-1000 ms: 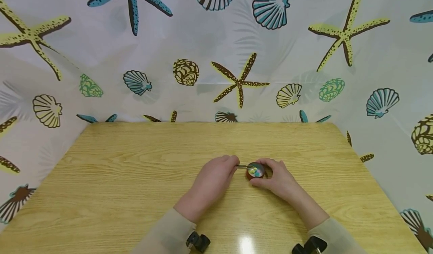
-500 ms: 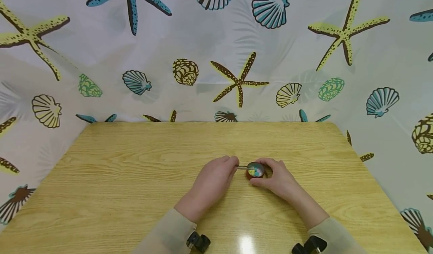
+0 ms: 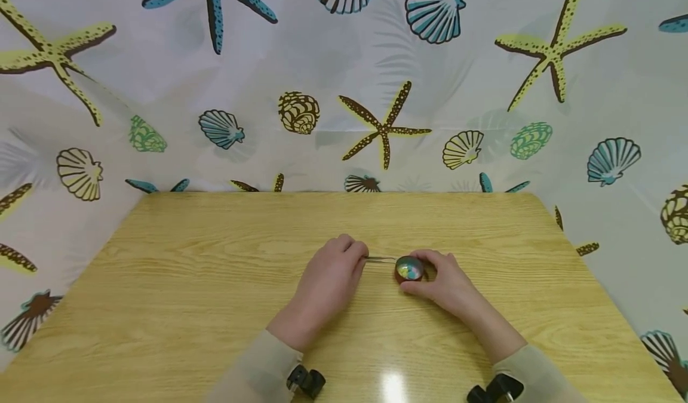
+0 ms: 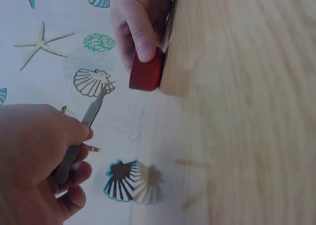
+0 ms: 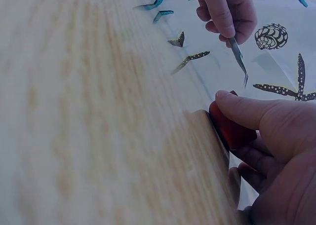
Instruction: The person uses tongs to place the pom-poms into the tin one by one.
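Note:
My left hand (image 3: 329, 283) pinches a pair of metal tweezers (image 3: 379, 260) between thumb and fingers. Their fine, bent tips point right and show close to the left rim of a small round red container (image 3: 402, 277). In the left wrist view the tweezers (image 4: 91, 117) hover apart from the container, with no piece visible at the tips. Small yellow and blue pieces (image 3: 411, 271) lie inside the container, which has a shiny inner wall. My right hand (image 3: 447, 283) grips the container by its sides, thumb in front and fingers behind; the red wall (image 5: 231, 130) also shows in the right wrist view.
A wood-grain table (image 3: 215, 260) carries the container. Behind it and along both sides hangs a white cloth (image 3: 258, 51) printed with starfish and shells. Each sleeve has a small black camera mount near the wrist, such as the left mount (image 3: 306, 381).
My left hand has shifted left and slightly away from me, drawing the tweezer tips out from over the container's inside to its left rim. My right hand still holds the container in place.

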A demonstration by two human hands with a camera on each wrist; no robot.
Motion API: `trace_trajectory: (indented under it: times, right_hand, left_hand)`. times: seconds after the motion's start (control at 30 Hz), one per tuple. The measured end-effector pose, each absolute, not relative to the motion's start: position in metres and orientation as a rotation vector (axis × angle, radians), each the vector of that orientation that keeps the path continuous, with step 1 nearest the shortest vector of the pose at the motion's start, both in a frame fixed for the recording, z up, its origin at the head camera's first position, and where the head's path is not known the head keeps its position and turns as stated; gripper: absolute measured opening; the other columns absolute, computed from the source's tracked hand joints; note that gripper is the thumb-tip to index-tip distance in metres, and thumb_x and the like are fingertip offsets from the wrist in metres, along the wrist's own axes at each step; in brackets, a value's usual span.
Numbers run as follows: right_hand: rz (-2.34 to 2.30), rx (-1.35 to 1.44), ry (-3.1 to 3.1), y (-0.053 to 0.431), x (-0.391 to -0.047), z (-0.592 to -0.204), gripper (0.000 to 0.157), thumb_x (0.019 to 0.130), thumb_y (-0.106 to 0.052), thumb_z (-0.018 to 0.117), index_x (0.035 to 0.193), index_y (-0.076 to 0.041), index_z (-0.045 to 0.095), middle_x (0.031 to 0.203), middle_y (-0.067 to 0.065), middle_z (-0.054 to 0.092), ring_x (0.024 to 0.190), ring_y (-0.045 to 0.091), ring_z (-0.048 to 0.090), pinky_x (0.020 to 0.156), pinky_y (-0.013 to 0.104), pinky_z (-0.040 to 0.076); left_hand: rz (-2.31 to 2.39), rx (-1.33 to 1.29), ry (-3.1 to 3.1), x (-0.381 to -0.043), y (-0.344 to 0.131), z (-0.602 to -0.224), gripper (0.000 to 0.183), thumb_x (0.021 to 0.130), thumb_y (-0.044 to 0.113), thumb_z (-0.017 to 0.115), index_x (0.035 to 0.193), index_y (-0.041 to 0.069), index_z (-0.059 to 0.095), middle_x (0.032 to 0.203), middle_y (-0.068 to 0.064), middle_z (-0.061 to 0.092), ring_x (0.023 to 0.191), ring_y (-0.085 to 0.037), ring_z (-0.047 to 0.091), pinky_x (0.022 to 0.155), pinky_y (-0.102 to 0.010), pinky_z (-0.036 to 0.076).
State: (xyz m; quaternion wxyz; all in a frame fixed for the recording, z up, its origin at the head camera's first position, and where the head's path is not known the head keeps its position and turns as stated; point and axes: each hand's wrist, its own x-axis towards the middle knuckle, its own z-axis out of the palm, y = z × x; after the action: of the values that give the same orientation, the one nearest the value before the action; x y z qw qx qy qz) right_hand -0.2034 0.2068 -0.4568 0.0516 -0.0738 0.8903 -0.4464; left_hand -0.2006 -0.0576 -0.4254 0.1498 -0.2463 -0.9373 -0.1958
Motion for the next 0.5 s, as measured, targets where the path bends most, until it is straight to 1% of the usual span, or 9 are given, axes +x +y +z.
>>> trace_trajectory:
  times: [0.1, 0.2, 0.37, 0.5]
  right_hand:
    - [-1.351, -0.215, 2.702, 0.207, -0.203, -0.456, 0.063, 0.093, -0.036, 0.093, 0.146, -0.012, 0.067, 0.148, 0.015, 0.066, 0.163, 0.059, 0.007, 0.126, 0.075, 0.018]
    - [-1.352, -0.206, 2.692, 0.206, -0.202, -0.455, 0.064, 0.093, -0.036, 0.093, 0.146, -0.013, 0.066, 0.15, 0.016, 0.064, 0.163, 0.059, 0.003, 0.126, 0.076, 0.018]
    - [-1.358, -0.203, 2.678, 0.205, -0.202, -0.455, 0.065, 0.093, -0.037, 0.093, 0.148, -0.013, 0.066, 0.153, 0.016, 0.063, 0.163, 0.059, 0.002, 0.126, 0.077, 0.016]
    - [-1.349, -0.19, 2.677, 0.205, -0.202, -0.454, 0.066, 0.094, -0.037, 0.093, 0.149, -0.014, 0.065, 0.155, 0.016, 0.061, 0.163, 0.058, 0.001, 0.126, 0.077, 0.015]
  left_hand:
    - [-0.575, -0.68, -2.677, -0.2, -0.065, -0.424, 0.007, 0.109, 0.014, 0.073, 0.116, 0.014, 0.077, 0.108, -0.001, 0.062, 0.096, -0.022, 0.059, 0.084, -0.038, 0.056]
    - [-0.56, -0.651, -2.669, -0.2, -0.074, -0.423, 0.005, 0.108, 0.012, 0.075, 0.113, 0.012, 0.077, 0.104, -0.001, 0.061, 0.093, -0.023, 0.057, 0.083, -0.04, 0.054]
    - [-0.528, -0.605, -2.695, -0.201, -0.088, -0.426, 0.004, 0.105, 0.012, 0.079, 0.108, 0.01, 0.079, 0.096, 0.0, 0.063, 0.089, -0.023, 0.059, 0.083, -0.044, 0.053]
    - [-0.498, -0.606, -2.696, -0.204, -0.096, -0.43, 0.004, 0.103, 0.012, 0.082, 0.106, 0.011, 0.08, 0.094, -0.001, 0.065, 0.086, -0.024, 0.061, 0.082, -0.045, 0.054]
